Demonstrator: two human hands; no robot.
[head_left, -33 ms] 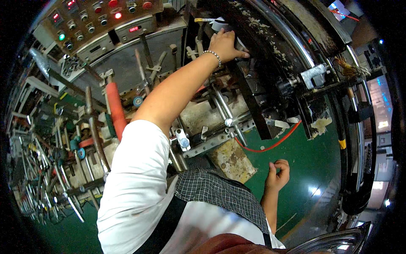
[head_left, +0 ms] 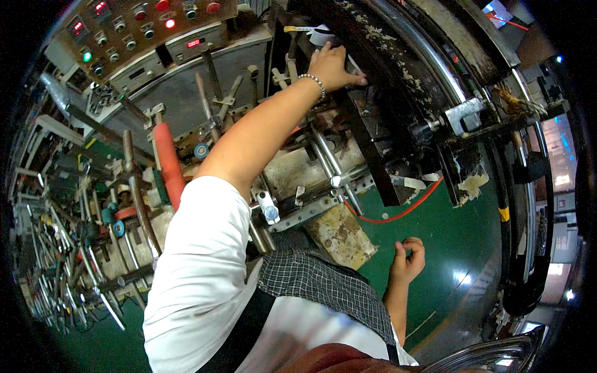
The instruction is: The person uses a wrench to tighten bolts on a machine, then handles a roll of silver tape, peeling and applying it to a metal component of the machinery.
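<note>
White curled sheet-like piece sat just beyond the left hand's fingertips, up and slightly left; its long axis couldn't be told, fingers masked part of it. Left hand was nearer by far: spread wide, thumb out right, over the upper end of a long black metal bar slanting down-right; contact under the palm was hidden. Right hand was narrow, loosely curled, nothing visible in it, well apart above the green floor. No container could be made out near either
</note>
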